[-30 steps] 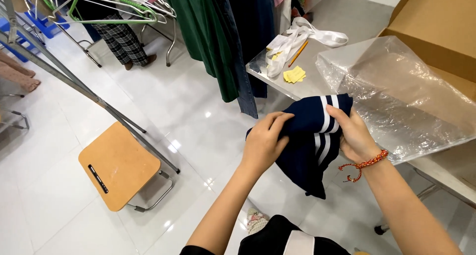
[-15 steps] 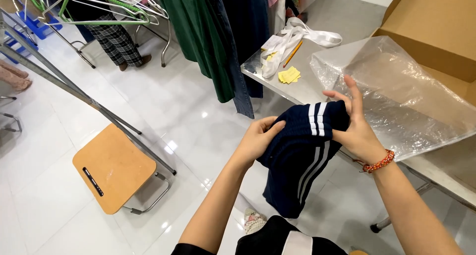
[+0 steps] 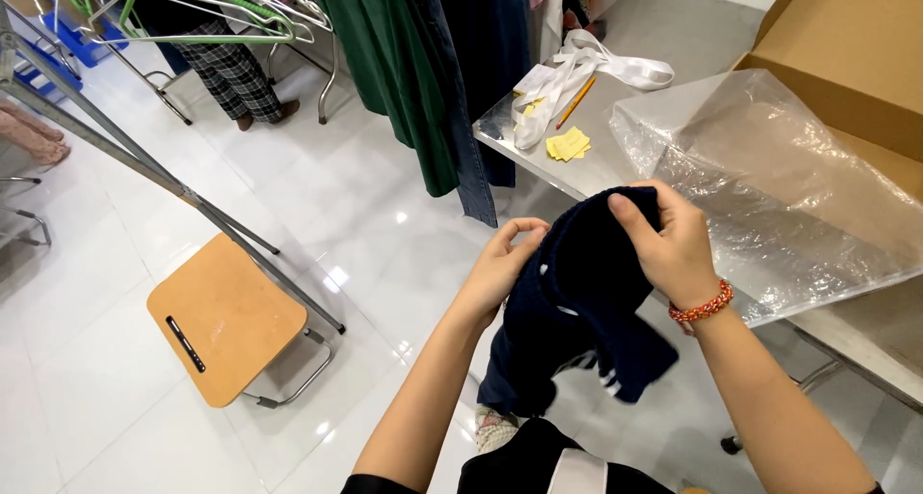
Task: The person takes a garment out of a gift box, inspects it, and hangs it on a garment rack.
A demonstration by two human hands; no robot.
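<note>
Navy garment held in front of the body, above the floor, beside the table edge.

Left hand (image 3: 500, 263) closed on the dark garment (image 3: 577, 302); right hand (image 3: 668, 244) pinching its top edge. Judgement: keep both grips level, edges aligned, cloth clear of the plastic bag (image 3: 769, 186).
</note>
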